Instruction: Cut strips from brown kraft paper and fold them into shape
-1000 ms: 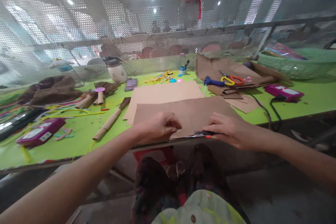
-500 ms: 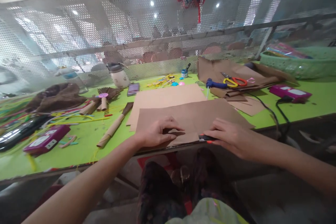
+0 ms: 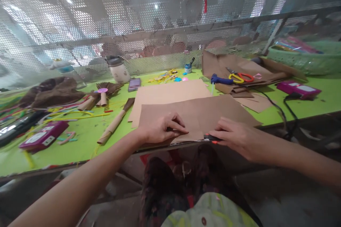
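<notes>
A sheet of brown kraft paper [image 3: 197, 113] lies at the front edge of the green table. My left hand [image 3: 162, 127] rests on its near left part, fingers stretched out, with fingertips pressing the paper close to its front edge. In my right hand [image 3: 237, 136] is a black and red utility knife [image 3: 211, 137], lying at the paper's near edge, right of my left fingertips. Its blade is too small to make out. Beneath and behind the brown sheet lie lighter tan sheets [image 3: 173, 92].
Scissors [image 3: 241, 78] and a blue glue gun [image 3: 222, 79] lie by folded brown paper [image 3: 231, 65]. Purple boxes [image 3: 44, 136] sit at both sides. A paper roll [image 3: 115, 122] lies left, a white jar [image 3: 118, 71] behind it. A green basket [image 3: 301, 60] stands far right.
My left fingers have shifted and now reach down closer to the paper's front edge. The knife in my right hand stays at the edge, almost unmoved. The view has tilted slightly downward.
</notes>
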{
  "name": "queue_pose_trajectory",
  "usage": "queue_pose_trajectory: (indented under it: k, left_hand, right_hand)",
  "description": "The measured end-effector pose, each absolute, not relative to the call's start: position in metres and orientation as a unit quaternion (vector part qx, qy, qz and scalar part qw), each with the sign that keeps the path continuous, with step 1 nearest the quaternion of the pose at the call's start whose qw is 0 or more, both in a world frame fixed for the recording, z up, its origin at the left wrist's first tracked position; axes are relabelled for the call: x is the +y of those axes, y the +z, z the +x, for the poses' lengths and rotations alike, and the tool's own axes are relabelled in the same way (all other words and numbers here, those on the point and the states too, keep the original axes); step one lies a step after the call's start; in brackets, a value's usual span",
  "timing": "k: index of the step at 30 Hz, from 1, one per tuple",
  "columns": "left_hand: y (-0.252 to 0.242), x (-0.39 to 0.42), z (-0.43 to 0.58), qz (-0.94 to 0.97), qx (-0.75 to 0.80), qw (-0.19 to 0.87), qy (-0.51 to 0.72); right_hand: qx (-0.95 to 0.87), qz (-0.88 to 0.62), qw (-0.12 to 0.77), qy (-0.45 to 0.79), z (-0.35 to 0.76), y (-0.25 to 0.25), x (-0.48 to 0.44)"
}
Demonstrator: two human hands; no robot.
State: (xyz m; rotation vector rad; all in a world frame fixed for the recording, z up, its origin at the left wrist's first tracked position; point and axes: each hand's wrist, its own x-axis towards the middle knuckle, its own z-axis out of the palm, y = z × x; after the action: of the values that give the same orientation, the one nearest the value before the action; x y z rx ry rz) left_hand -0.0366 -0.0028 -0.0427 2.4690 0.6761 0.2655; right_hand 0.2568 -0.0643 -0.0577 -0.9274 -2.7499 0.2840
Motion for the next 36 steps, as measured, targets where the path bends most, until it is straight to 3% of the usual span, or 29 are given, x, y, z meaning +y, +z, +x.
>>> queue_pose_trajectory:
  k: [18,36]
  left_hand:
    - [-0.035,-0.030,-0.007,0.873,0.349,0.303,0.154]
    - [-0.049,-0.029,-0.012,0.886,0.314,0.293,0.174]
  right_hand:
    - [-0.920,-0.356,0.125,0.102,0.278,-0.047,-0.083]
    - [-0.931,-0.328,0.120,0.105,0.266,-0.051,-0.081]
